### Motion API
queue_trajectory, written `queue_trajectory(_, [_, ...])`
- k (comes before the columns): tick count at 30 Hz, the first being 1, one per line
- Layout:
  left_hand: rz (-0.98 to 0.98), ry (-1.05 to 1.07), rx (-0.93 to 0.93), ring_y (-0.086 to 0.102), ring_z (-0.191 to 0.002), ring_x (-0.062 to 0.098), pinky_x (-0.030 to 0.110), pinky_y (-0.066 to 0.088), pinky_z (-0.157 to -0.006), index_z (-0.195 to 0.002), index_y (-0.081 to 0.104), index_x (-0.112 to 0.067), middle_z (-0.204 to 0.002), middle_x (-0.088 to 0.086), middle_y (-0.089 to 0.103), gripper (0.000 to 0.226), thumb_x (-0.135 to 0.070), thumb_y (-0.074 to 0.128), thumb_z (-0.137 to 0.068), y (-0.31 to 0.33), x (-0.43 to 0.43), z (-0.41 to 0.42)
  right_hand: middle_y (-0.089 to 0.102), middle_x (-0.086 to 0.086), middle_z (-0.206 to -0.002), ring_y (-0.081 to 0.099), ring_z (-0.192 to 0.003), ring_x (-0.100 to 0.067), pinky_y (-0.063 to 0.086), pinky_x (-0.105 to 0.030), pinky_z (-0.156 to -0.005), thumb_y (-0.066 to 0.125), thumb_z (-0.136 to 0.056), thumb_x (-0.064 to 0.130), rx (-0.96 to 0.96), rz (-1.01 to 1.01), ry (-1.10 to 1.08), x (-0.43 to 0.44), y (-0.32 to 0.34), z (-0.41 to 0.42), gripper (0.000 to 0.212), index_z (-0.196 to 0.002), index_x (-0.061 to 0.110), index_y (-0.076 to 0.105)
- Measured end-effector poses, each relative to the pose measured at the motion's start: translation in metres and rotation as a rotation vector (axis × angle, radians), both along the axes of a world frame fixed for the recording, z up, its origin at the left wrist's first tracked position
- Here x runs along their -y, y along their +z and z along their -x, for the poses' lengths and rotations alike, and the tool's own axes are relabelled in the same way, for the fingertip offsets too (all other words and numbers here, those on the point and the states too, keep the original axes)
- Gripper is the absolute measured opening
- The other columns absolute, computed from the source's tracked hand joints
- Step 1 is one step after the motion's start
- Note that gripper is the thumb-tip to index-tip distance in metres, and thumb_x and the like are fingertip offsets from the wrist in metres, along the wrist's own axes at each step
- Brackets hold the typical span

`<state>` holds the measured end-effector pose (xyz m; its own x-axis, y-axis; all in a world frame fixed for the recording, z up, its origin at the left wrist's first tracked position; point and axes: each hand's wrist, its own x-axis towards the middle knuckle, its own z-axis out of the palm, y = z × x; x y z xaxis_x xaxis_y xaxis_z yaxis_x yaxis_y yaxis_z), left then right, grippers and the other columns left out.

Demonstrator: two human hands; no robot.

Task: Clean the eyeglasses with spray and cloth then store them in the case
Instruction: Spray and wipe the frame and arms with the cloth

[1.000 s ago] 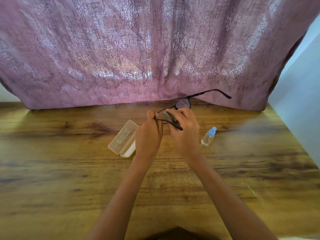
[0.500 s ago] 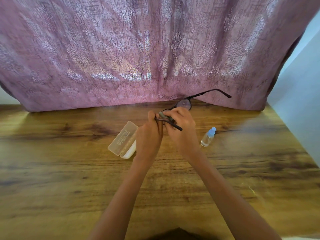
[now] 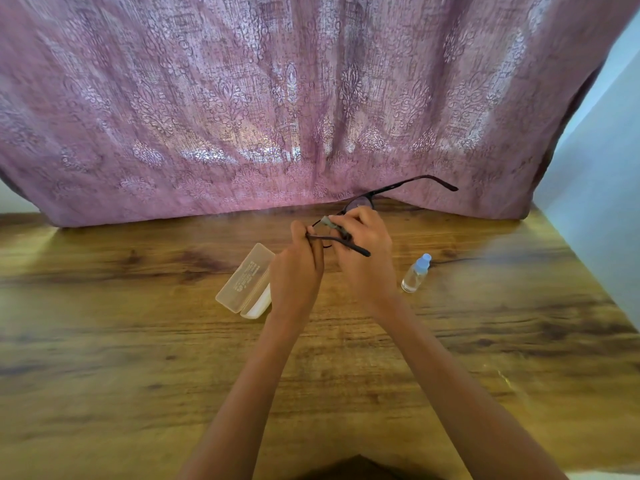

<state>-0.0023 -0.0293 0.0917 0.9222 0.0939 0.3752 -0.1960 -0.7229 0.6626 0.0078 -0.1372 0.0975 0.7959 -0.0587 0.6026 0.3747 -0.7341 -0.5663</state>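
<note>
- Since half a second ago, I see barely any shift: left hand (image 3: 298,271) pinches the eyeglasses (image 3: 361,203), and right hand (image 3: 367,261) grips a grey cloth (image 3: 329,221) against them, above the table (image 3: 138,358).
- Fingers hide the near lens.
- The frame is thin and dark, with temples unfolded.

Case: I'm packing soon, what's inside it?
The case lies open; only a white strip of its base shows, holding nothing visible. The left hand covers the rest.
</note>
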Motion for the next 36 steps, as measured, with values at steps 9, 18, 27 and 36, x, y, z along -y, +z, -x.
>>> queue_trajectory(9, [0.055,0.002,-0.037,0.053,-0.049,0.028,0.034,0.036,-0.043,-0.092,0.038,-0.009,-0.058,0.001,0.052,0.014,-0.023,0.039,-0.096,-0.005,0.0,-0.002,0.059,-0.008,-0.088,0.057,-0.08,-0.019,0.05,-0.029,-0.07,0.07,-0.081,0.002,0.036,-0.046,0.055,-0.002,-0.013,0.015,0.016,-0.097,0.001,0.07])
queue_trajectory(18, [0.027,-0.02,-0.026,0.051,-0.047,0.024,0.033,0.034,-0.041,-0.092,0.038,-0.009,-0.055,-0.002,0.049,0.016,-0.023,0.035,-0.1,-0.005,-0.001,0.0,0.058,-0.006,-0.092,0.055,-0.084,-0.018,0.048,-0.027,-0.071,0.072,-0.082,-0.001,-0.005,-0.032,0.031,0.001,-0.012,0.007,0.024,-0.107,0.001,0.072])
queue_trajectory(27, [0.019,-0.03,-0.056,0.055,-0.049,0.03,0.036,0.037,-0.042,-0.092,0.035,-0.012,-0.056,0.001,0.05,0.014,-0.023,0.036,-0.1,-0.004,0.0,-0.005,0.062,-0.008,-0.096,0.06,-0.087,-0.022,0.051,-0.024,-0.075,0.071,-0.083,0.004,-0.041,-0.151,0.095,-0.006,-0.009,0.0,0.022,-0.105,0.002,0.073])
queue_trajectory(36, [-0.012,-0.006,-0.078,0.05,-0.046,0.023,0.034,0.037,-0.043,-0.094,0.036,-0.011,-0.054,-0.004,0.046,0.01,-0.019,0.037,-0.1,-0.006,-0.008,-0.012,0.06,-0.002,-0.085,0.057,-0.075,-0.018,0.05,-0.027,-0.067,0.073,-0.083,0.004,-0.096,-0.15,0.167,-0.002,-0.01,0.004,0.018,-0.099,0.01,0.074])
